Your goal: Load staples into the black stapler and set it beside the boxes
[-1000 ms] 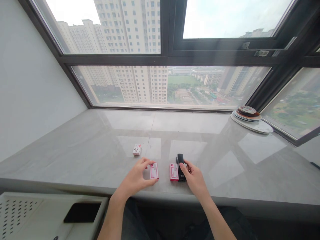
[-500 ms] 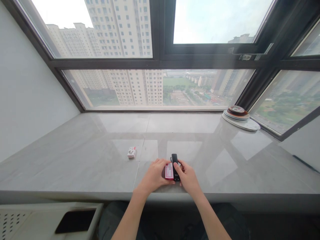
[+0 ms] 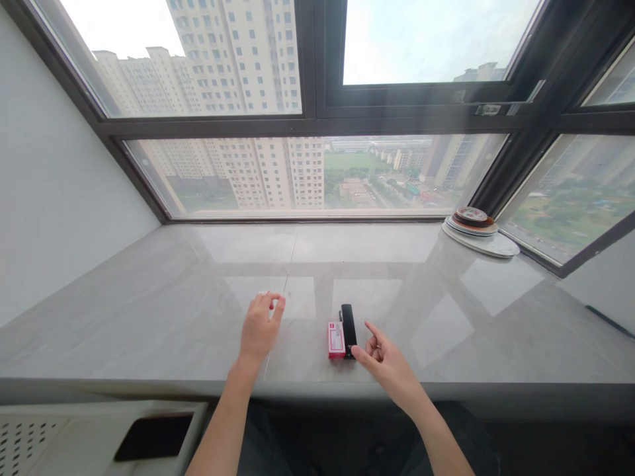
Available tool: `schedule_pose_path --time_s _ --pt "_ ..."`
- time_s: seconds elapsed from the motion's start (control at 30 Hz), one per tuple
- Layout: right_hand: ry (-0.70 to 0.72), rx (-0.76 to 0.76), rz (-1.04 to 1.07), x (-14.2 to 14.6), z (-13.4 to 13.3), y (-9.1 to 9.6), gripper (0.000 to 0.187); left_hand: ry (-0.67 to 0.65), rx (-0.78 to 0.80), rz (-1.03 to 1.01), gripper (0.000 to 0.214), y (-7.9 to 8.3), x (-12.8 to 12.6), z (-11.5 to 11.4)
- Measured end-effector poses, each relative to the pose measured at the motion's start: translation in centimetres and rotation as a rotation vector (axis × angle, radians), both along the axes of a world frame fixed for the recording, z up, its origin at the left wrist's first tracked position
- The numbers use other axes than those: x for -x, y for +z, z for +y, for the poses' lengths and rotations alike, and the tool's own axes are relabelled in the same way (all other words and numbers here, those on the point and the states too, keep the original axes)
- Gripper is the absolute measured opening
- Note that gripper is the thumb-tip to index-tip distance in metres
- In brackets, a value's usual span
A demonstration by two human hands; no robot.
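My left hand (image 3: pixel 260 328) is closed around a small white box (image 3: pixel 262 292) on the left part of the counter. Its curled fingers and thumb hide most of that box. Farther right, a black stapler (image 3: pixel 348 330) lies lengthwise on the counter, with a red-and-white box (image 3: pixel 336 339) side by side against its left edge. My right hand (image 3: pixel 381 354) is just right of the stapler, thumb and index finger spread and nothing held. The thumb tip is at the stapler's near end; whether it touches is unclear.
A stack of round plates (image 3: pixel 475 231) stands in the far right corner by the window. The grey stone counter (image 3: pixel 149 317) ends at a front edge before my body. Below it at left is a white slotted unit (image 3: pixel 64 436) with a dark panel.
My left hand has left the red-and-white box and moved left to the small white box. My right hand has let go of the stapler and opened, shifting slightly right.
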State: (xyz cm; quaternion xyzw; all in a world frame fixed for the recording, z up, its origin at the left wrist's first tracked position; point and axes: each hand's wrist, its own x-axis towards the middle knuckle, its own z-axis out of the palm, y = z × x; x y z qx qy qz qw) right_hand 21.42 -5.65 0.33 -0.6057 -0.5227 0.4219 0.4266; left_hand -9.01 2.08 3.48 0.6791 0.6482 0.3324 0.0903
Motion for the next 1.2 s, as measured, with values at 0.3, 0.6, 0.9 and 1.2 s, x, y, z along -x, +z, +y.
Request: schedule_pose_path --time_s 0.3,0.6,0.9,1.2 --pt "0.211 -0.045 -0.306 1.6 0.7 2.3 0.088 0.013 0.252 0.029 0.042 -0.6 1.2 3.6" --pt "0.279 -0.079 -0.366 2.3 1.9 3.0 0.071 -0.353 0.197 -0.015 0.049 -0.4 -8.6 1.0" --pt "0.333 -0.094 -0.281 2.2 2.3 2.8 0.072 -0.261 0.128 0.063 0.051 -2.8 -9.7 -0.3" --pt "0.397 -0.044 -0.275 -5.5 4.5 2.3 0.063 -0.192 0.362 0.179 0.067 -1.5 -18.7 1.3"
